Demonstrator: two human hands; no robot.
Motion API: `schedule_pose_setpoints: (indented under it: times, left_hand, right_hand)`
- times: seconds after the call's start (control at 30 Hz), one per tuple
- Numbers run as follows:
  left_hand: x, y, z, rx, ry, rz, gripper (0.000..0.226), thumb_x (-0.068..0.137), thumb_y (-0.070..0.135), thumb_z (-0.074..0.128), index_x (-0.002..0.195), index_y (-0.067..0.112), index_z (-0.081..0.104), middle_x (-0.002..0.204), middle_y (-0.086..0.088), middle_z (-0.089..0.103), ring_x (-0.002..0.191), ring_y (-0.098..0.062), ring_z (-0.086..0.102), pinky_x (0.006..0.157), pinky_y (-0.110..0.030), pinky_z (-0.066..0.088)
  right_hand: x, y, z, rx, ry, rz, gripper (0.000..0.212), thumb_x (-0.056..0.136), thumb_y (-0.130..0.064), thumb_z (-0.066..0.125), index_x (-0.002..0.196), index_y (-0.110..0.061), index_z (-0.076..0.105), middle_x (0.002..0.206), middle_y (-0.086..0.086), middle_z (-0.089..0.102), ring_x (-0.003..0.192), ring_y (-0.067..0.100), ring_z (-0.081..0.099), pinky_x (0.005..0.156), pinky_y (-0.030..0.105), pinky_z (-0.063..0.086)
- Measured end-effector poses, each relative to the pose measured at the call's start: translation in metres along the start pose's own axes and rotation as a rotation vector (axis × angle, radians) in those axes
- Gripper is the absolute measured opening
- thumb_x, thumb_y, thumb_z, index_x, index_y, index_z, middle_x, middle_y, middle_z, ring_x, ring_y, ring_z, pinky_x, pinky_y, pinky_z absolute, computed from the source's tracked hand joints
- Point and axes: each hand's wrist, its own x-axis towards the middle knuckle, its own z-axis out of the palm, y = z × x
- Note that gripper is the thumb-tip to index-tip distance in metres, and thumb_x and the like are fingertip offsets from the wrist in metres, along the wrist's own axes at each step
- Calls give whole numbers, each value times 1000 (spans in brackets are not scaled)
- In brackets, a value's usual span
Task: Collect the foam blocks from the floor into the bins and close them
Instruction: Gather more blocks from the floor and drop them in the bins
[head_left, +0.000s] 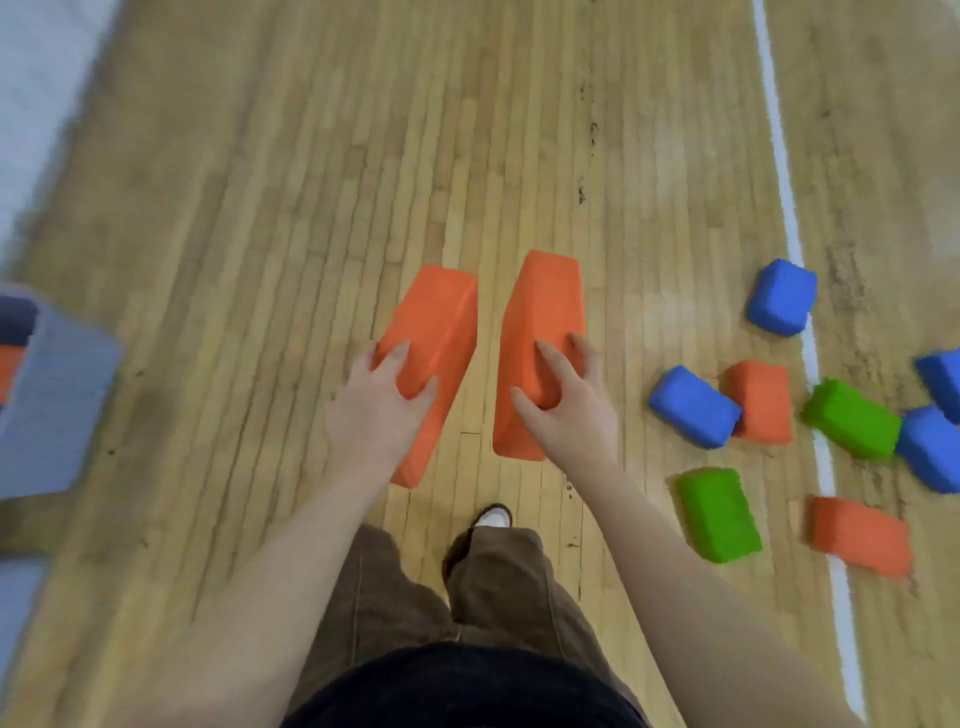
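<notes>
I carry two long orange foam blocks above the wooden floor. My left hand (382, 405) grips the left orange block (439, 332) at its near part, fingers curled over its top. My right hand (566, 400) grips the right orange block (545, 317) the same way. The two blocks are side by side with a narrow gap between them. At the left edge stands a grey bin (57, 395), blurred, with something orange showing inside at its left.
Several loose foam blocks lie on the floor at the right: blue (693, 408), blue (782, 296), orange (761, 402), green (719, 514), green (852, 418), orange (860, 535). A white floor line (795, 244) runs past them. My legs and a shoe (493, 517) are below.
</notes>
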Motion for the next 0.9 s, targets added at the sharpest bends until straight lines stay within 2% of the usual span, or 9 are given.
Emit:
schedule_pose_setpoints:
  times: [0.1,0.27,0.37,0.57,0.67,0.9]
  left_hand:
    - [-21,-62,-30,-52,87,-231,57,85,56,53,137,34,45,148,0,35,124,-27,47,98,-42,40]
    - [-88,-177,-67,-163,254,-578,58,84,57,52,137,34,44,148,0,35,126,-27,44,100,-42,39]
    - [-136,-247,-81,-246,371,-723,58,84,54,54,136,31,47,146,-2,37,125,-28,44,99,-44,41]
    - [-209,-373,-114,-312,507,-907,56,84,52,56,135,31,48,145,-3,39,126,-27,44,100,-45,41]
    - [-229,-426,-134,-345,544,-946,56,84,52,57,136,32,47,146,-2,37,127,-26,43,99,-42,40]
    - [-212,-512,-176,-308,534,-961,57,83,57,54,135,35,47,145,2,38,126,-26,44,97,-48,43]
  right_hand:
    - [-2,-58,39,-38,-165,-184,63,81,-52,59,139,-39,38,152,-11,17,124,19,44,85,39,51]
    - [-40,-151,116,-74,-398,-503,63,79,-49,63,137,-38,42,152,-8,20,128,24,40,98,44,43]
    - [-77,-206,169,-104,-509,-664,63,79,-49,64,137,-38,43,152,-6,22,129,22,40,97,44,44]
    - [-169,-308,269,-180,-621,-831,62,80,-50,63,138,-41,41,153,-11,20,127,16,43,88,36,47]
    - [-203,-342,307,-175,-659,-858,61,81,-52,61,138,-41,41,152,-12,21,123,16,47,87,37,49]
    - [-223,-392,363,-251,-664,-842,61,81,-52,59,139,-40,40,153,-10,22,122,19,48,85,37,50]
